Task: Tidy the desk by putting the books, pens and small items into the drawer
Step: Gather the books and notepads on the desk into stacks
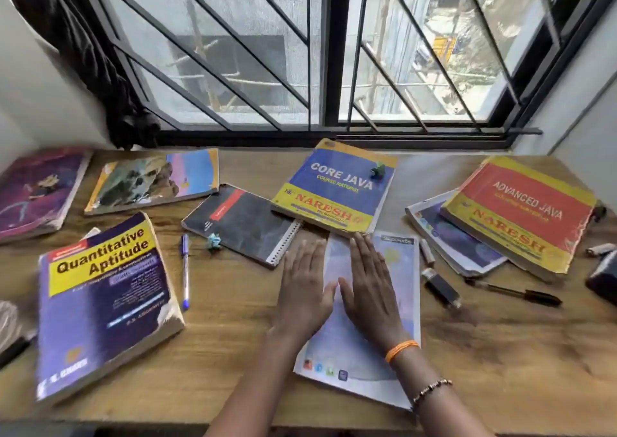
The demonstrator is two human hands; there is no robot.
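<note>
Far left of the hands, a purple book lies at the desk's left edge, and a picture book lies beside it near the window. Closer in, the big Quantitative Aptitude book sits near the front edge. A blue pen lies between that book and the left hand, with bare wood around it. A small green toy touches the black spiral notebook, just up and left of the left hand.

Both hands are flat with straight fingers and grip nothing. The left hand and the right hand press side by side on a thin pale notebook. The thumbs almost touch. Just past the fingertips lies the Core Java book.

Right of the right hand are a black stick, a black pen and the red Advanced Java book on another notebook. The wood near the front right is bare.
</note>
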